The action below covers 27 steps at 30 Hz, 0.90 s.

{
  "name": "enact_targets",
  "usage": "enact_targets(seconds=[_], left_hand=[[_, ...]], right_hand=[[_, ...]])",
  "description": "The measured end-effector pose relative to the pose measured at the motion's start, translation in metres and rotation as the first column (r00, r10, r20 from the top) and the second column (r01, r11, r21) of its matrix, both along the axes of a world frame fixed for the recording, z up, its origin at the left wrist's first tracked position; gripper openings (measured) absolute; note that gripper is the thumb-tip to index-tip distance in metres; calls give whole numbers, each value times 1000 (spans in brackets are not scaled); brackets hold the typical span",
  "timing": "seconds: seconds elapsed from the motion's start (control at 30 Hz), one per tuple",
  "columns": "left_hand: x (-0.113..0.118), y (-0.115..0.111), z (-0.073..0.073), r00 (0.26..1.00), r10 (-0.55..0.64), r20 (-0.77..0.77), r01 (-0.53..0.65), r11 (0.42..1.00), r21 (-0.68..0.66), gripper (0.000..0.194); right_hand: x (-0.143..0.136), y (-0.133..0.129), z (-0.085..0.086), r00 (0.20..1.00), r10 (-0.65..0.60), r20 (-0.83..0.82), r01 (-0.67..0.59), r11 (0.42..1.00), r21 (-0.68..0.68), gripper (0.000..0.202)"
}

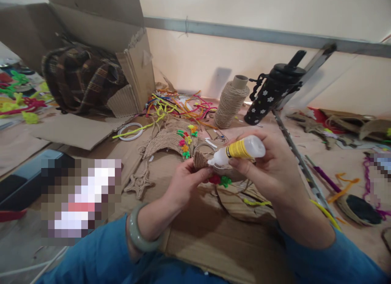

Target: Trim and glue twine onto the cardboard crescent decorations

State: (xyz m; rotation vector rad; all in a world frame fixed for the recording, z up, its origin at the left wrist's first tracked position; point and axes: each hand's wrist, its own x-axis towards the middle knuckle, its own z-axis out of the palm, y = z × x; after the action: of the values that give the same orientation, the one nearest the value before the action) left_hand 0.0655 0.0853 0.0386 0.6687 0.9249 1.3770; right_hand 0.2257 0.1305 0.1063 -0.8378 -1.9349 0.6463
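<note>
The left hand [181, 185] pinches a twine piece [199, 159] above the cardboard [214, 245] as the right hand [270, 170] grips a bottle [238, 149], nozzle [211, 162] at the piece, work there apparently unfinished, near a crescent [161, 145] already trimmed with bright flowers [183, 143].

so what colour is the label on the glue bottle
The label is yellow with dark print, best seen in the head view.

Pixelation obscures the bright object [84, 198] on my left; my right palm [269, 166] is partly hidden behind the bottle [240, 150].
</note>
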Motion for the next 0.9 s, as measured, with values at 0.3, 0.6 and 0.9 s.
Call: enact_targets(seconds=[0.3, 0.6, 0.9], left_hand=[[1, 1, 0, 1000, 7, 4, -7, 1000, -8, 22], [1, 0, 2, 1000, -7, 25, 7, 1000, 4, 24], [2, -1, 2, 1000, -2, 1, 2, 1000, -1, 21]], right_hand=[[1, 1, -4, 999, 6, -53, -12, 994, -109, 36], [-1, -2, 1, 1000, 2, -11, -3, 998, -69, 37], [-2, -3, 10, 999, 11, 42, -13, 999, 29, 21]])
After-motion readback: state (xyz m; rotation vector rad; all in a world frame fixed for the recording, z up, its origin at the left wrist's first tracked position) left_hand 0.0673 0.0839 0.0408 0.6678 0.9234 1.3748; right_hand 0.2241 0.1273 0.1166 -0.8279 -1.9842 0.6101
